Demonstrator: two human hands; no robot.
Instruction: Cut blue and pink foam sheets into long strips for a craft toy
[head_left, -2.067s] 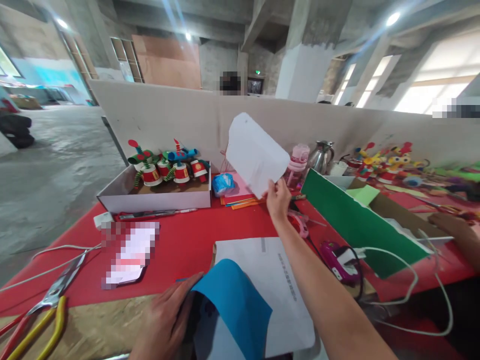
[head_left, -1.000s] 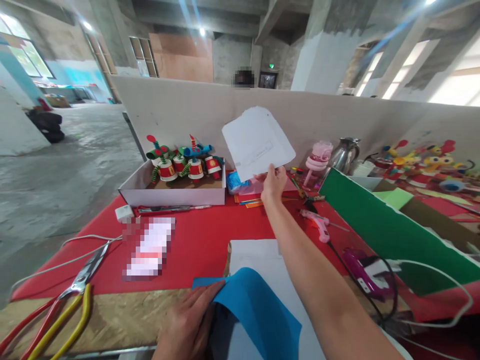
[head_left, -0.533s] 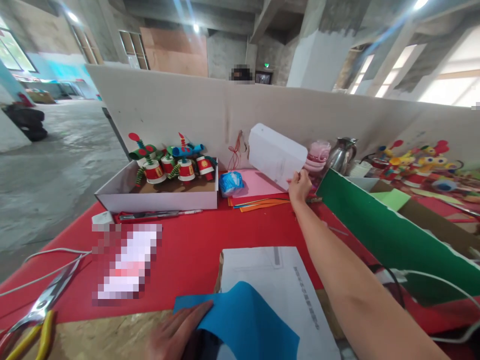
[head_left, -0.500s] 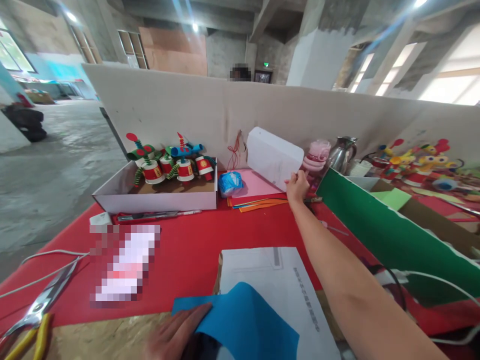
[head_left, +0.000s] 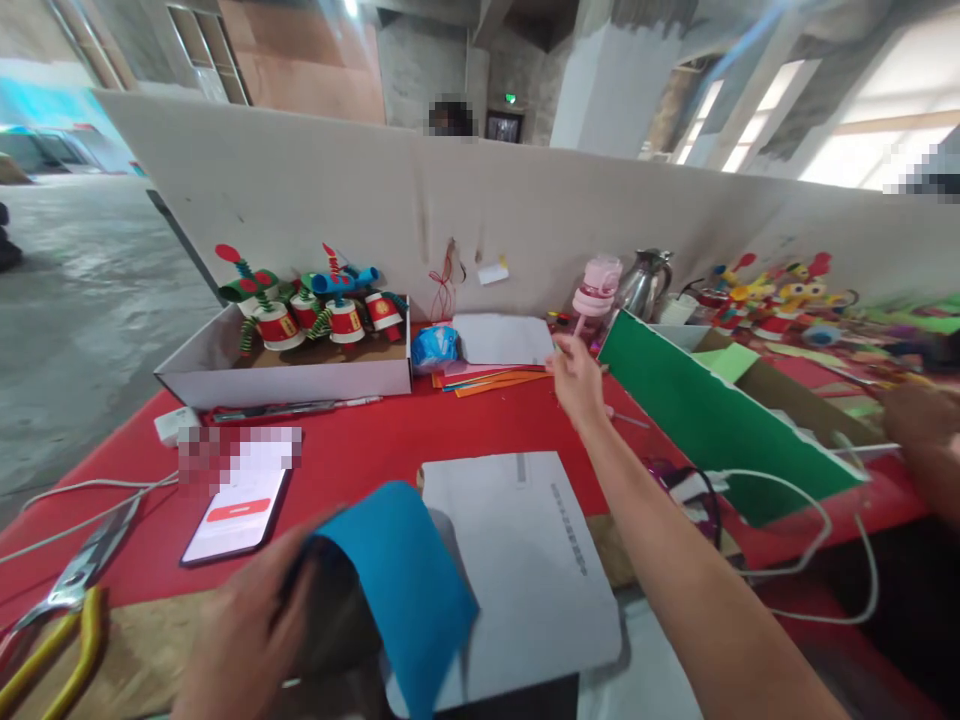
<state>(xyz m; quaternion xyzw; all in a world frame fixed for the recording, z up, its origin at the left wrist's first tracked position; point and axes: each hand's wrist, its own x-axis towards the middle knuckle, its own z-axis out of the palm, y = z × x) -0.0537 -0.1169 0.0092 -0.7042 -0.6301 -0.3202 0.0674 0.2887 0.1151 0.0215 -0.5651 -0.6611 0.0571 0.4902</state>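
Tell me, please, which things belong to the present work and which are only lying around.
Probably in use: blue sheet, in left hand; small white card, by right hand; printed white board.

Probably lying about: phone; shears; pink bottle; steel jug.

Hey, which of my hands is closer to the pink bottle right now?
Right. Your right hand is just in front of the pink bottle, slightly to its left; your left hand is much farther off, near left, holding the blue sheet.

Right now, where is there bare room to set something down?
Bare red tabletop lies between the phone, orange strips and large white board. It is crowded around the right hand: white sheet, pink bottle, green-sided box.
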